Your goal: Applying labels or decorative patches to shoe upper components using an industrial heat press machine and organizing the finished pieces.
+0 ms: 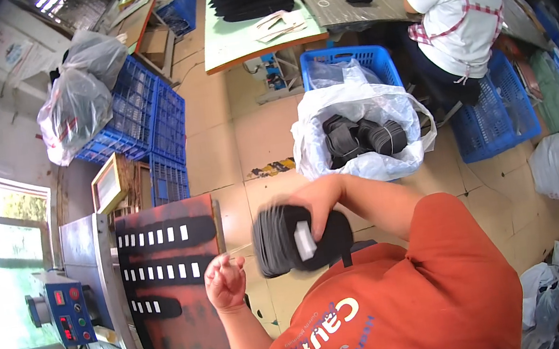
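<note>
My right hand [322, 201] grips a thick stack of black fabric pieces [275, 246] in front of my body. The stack is slightly blurred, and a white label [304, 240] shows on its near face. To the left of it, my left hand [226, 282] is closed, fingers curled, on a thin pale band [241, 250] that runs toward the stack. Below and beside that hand lies a reddish-black board [201, 333]. Overlapped rows of black pieces [200, 266] with white labels rest on it.
A blue control box [70, 313] adjoins a metal press at left. Blue crates [163, 119] carry plastic bags [76, 106]. Ahead, a white bag [311, 149] of black bundles stands before a blue basket [377, 59]. Another person [453, 17] works at the far-right table [335, 8].
</note>
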Tool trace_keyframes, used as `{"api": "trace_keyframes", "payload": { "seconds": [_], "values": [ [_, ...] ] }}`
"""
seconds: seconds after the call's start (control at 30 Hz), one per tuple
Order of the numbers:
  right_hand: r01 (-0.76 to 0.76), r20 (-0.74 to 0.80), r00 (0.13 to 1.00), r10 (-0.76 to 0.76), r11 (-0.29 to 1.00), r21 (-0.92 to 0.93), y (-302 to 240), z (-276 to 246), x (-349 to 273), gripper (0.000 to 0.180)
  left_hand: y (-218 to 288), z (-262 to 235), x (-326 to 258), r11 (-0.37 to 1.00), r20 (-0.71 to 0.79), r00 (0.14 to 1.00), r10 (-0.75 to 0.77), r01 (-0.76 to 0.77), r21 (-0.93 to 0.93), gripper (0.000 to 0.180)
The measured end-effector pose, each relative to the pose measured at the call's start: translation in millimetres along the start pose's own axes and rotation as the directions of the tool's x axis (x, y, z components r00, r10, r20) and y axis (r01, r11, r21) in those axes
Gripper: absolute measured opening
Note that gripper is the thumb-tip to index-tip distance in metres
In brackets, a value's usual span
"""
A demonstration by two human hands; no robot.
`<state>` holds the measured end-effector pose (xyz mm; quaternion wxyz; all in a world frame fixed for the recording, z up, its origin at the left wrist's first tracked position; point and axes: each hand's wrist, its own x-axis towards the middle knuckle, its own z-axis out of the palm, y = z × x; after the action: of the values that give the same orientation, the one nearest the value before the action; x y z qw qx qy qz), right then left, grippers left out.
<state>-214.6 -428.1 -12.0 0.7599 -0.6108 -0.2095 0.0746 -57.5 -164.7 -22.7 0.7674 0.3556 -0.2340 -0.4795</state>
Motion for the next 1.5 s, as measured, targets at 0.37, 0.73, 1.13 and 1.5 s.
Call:
{"api": "trace_keyframes", "payload": {
  "seconds": [0.37,0.73,1.13,1.5],
  "values": [
    [-0.227,-0.818,0.544,0.186,0.971,0.07,38.5,-20.5,-122.4,0.099,-64.6,51.9,65.2,0.104,0.109,0.73,-0.675,-0.053,0.993,0.034],
    [-0.297,-0.778,-0.626,-0.056,0.939,0.172,90.2,-119.7,-165.7,0.065,6.9,-73.2,3.1,0.15,-0.118,0.923,0.367,0.066,0.986,0.025],
    [0.008,-0.114,0.99,-0.077,0.859,-0.512,146.1,156.0,352.3,0.053,221.1,-355.2,-99.2,0.43,-0.642,-0.183,0.745,0.867,0.252,0.068],
    [-0.347,-0.356,0.891,0.282,0.929,-0.132,157.8,162.1,379.6,0.064,180.3,-272.8,-136.5,0.977,-0.749,0.663,-0.017,0.171,0.129,0.037]
  ]
}}
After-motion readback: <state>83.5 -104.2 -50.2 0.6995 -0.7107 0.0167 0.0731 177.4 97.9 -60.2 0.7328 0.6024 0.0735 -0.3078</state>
